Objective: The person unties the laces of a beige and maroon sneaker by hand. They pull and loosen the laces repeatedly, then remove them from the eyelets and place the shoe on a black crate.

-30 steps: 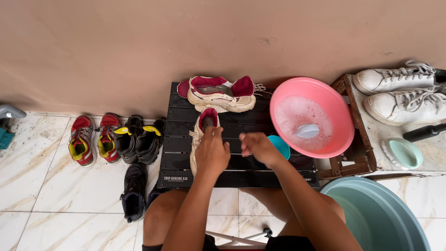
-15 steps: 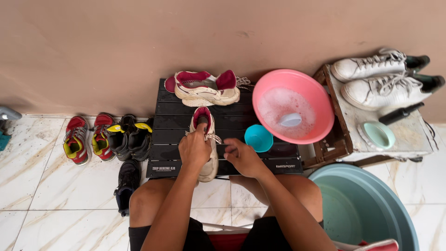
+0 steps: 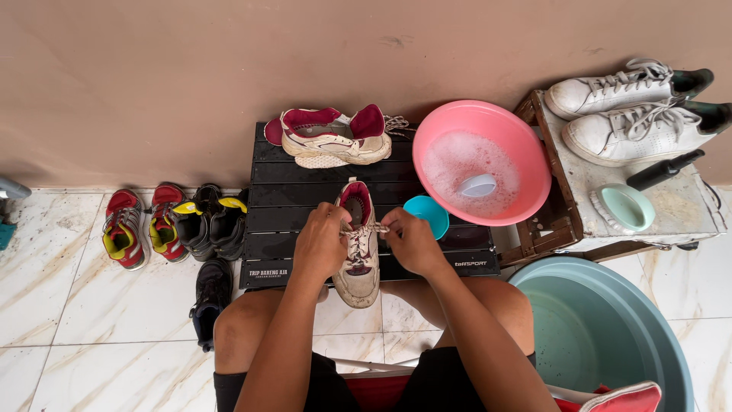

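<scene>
- Both your hands now pinch the laces of the worn white sneaker with a maroon lining (image 3: 357, 252): your left hand (image 3: 322, 243) closes on them from one side, your right hand (image 3: 412, 243) from the other, fingers narrow around the cord.
- Half a second ago your left hand gripped the shoe's side and the right sat lower; since then both have come up to the laces.
- The sneaker lies across the black slatted folding table (image 3: 305, 198), toe hanging over the edge nearest you.
- Just beyond your right hand, the small turquoise plastic cup (image 3: 428, 214) is partly hidden by your knuckles.
- Further out, the matching sneaker (image 3: 332, 137) lies on its side, and the pink plastic basin of sudsy water (image 3: 480, 162) sits beside it.
- The large teal tub (image 3: 602, 336) is cut off by the frame's lower edge.
</scene>
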